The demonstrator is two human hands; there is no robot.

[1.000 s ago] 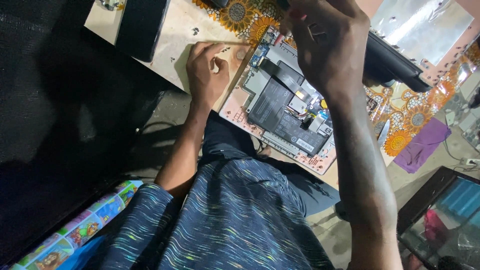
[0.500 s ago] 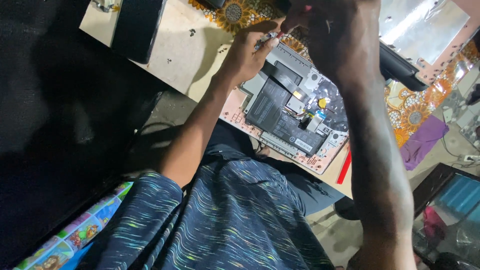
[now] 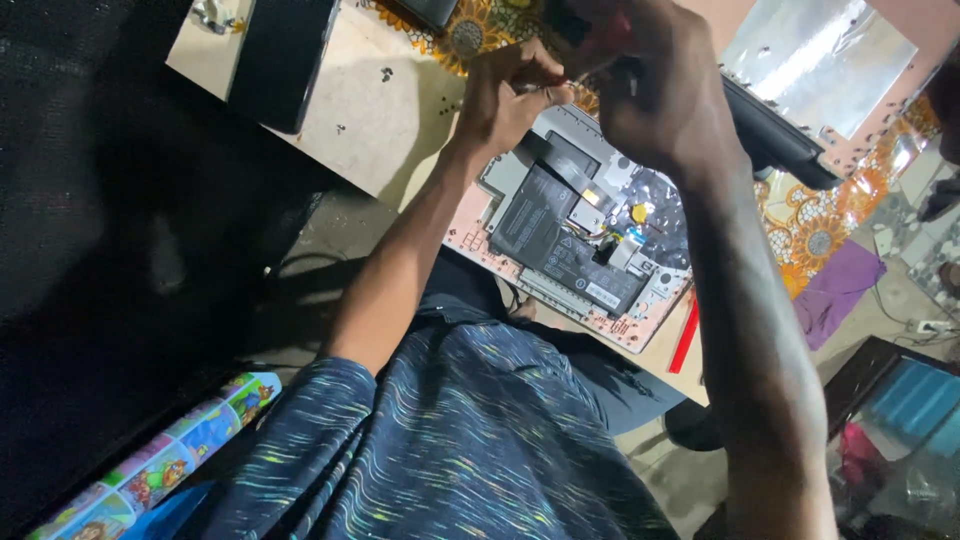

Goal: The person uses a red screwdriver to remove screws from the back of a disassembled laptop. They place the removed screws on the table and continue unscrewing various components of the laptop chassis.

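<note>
Head view shows my left hand and right hand pinched together on a thin tool — the opened laptop lies just below them, long axis running diagonally, both hands equally near

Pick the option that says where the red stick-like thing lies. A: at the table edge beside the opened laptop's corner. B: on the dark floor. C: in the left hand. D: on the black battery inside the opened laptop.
A: the thin red stick lies along the table edge by the corner of the opened pink-rimmed laptop, apart from both hands.
</note>
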